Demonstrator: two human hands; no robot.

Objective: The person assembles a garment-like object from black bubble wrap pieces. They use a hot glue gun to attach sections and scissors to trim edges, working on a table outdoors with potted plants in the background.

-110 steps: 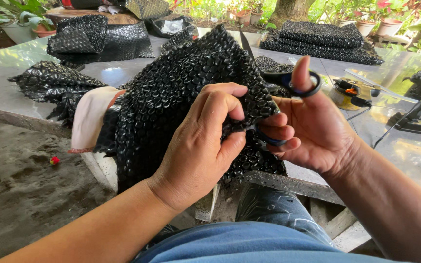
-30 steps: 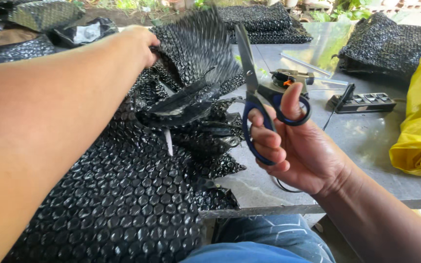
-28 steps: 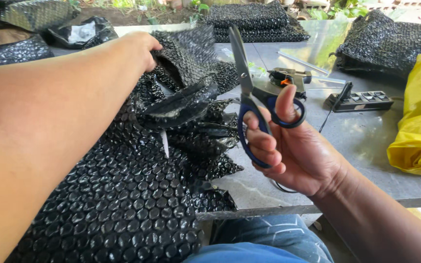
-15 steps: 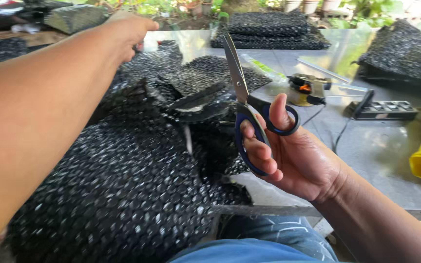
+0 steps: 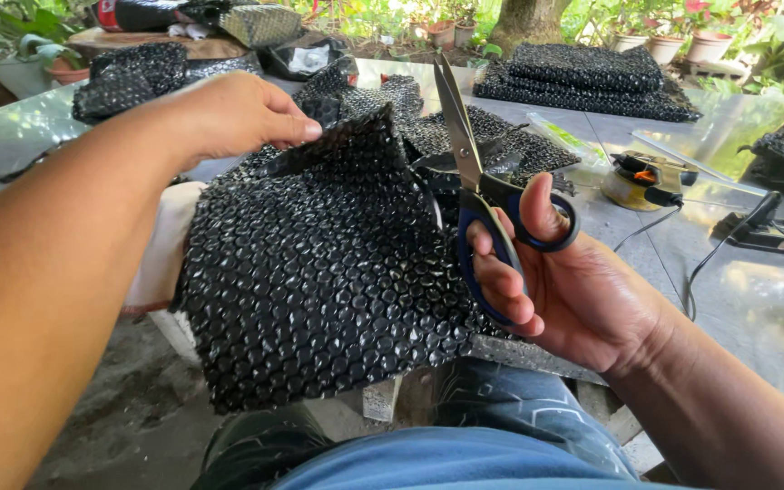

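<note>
A person seated at an outdoor desk [image 5: 773, 308] holds a sheet of black bubble wrap [image 5: 319, 272] up by its top edge, the left hand [image 5: 238, 113] pinching that edge between thumb and fingers near the upper left corner. The sheet hangs tilted toward the person, its lower edge past the near rim of the desk and above the lap. The right hand [image 5: 573, 290] carries blue-handled scissors [image 5: 487, 195], thumb through one loop and fingers curled through the other; the blades stand upright and pressed together, just beside the sheet's right edge, whether touching it cannot be told. Behind the sheet more black bubble wrap lies loose in a pile [image 5: 465, 136] on the desk, and a flat stack of folded pieces [image 5: 587, 77] sits at the far edge. To the right of the scissors the shiny desktop lies open, with a small round tin [image 5: 632, 181] and a black power strip [image 5: 773, 231] with its cord well apart from the hands. A cream-coloured cloth [image 5: 161, 249] shows at the sheet's left edge, bare ground below.
</note>
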